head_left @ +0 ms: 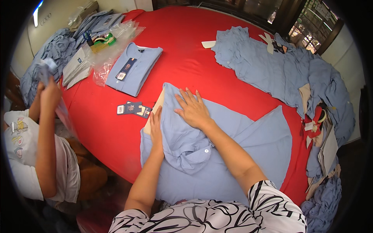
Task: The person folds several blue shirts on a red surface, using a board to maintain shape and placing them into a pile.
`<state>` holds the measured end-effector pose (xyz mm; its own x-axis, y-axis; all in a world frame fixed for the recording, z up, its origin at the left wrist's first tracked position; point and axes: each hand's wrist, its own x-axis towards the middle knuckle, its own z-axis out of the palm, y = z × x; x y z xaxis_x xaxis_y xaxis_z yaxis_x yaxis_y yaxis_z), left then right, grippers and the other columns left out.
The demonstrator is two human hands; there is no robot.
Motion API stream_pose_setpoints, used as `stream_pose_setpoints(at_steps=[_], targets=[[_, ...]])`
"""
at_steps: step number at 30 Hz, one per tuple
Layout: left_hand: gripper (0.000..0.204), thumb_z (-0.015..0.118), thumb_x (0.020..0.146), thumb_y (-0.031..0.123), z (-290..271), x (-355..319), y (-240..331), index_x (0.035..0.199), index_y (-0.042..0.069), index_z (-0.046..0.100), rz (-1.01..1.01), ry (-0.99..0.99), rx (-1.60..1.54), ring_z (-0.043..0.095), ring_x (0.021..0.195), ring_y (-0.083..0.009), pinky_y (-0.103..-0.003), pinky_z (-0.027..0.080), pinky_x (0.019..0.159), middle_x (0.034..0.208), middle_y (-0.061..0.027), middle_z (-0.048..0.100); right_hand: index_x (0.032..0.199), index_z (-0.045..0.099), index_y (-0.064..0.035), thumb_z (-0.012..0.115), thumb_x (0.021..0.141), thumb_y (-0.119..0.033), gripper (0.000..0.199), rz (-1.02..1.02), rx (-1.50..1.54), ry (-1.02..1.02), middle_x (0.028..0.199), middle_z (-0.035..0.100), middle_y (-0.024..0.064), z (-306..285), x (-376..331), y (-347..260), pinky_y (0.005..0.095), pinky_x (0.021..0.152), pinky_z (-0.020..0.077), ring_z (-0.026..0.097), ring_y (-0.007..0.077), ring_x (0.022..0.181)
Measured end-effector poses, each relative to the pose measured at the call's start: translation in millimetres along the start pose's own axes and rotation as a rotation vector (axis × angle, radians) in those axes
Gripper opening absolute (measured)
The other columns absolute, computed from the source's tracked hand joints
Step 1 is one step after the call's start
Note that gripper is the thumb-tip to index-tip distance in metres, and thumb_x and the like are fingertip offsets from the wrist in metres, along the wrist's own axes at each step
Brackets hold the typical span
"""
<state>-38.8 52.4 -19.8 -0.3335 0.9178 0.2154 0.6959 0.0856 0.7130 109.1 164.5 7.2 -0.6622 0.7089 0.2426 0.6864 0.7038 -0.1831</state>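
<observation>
A light blue shirt (241,155) lies partly folded on the red-covered table in front of me, one section turned over with a white button (206,151) showing. Along its left edge a cream-coloured card (155,104) sticks out from under the cloth. My left hand (156,130) rests on its edge against the fold beside the card, fingers stretched out. Flat on the upper part of the shirt lies my right hand (193,110), its fingers spread. Dark blue hang tags (134,108) sit on the table just left of the shirt.
A folded blue shirt with a tag (136,70) is beyond the tags. Tape dispenser (105,39), clear plastic bags (124,33) and more blue garments (46,58) stand far left. Blue shirts (264,62) heap along the right. Another person's hand (51,93) lifts a plastic bag at left.
</observation>
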Motion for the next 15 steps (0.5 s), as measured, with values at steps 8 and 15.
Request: stream_pose_setpoints(at_steps=[8, 15], targets=[[0.060, 0.051, 0.090, 0.013, 8.0, 13.2, -10.3, 0.149, 0.023, 0.041, 0.432, 0.104, 0.752, 0.047, 0.131, -0.0174, -0.050, 0.029, 0.115, 0.148, -0.0019, 0.044, 0.147, 0.043, -0.0099, 0.046, 0.102, -0.037, 0.052, -0.089, 0.335, -0.210, 0.154, 0.037, 0.0139, -26.7, -51.9, -9.8, 0.0486, 0.119, 0.0205, 0.030, 0.0290, 0.145], [0.017, 0.056, 0.086, 0.009, -4.0, 7.2, 10.6, 0.101, 0.012, 0.065, 0.457, 0.114, 0.364, 0.046, 0.131, -0.0246, -0.055, 0.028, 0.114, 0.122, -0.0032, 0.057, 0.125, 0.064, -0.0105, 0.048, 0.074, 0.012, 0.058, 0.500, -0.291, 0.298, 0.136, 0.058, 0.0116, -112.1, -182.0, 187.8, 0.0471, 0.111, 0.0347, 0.050, 0.0321, 0.128]])
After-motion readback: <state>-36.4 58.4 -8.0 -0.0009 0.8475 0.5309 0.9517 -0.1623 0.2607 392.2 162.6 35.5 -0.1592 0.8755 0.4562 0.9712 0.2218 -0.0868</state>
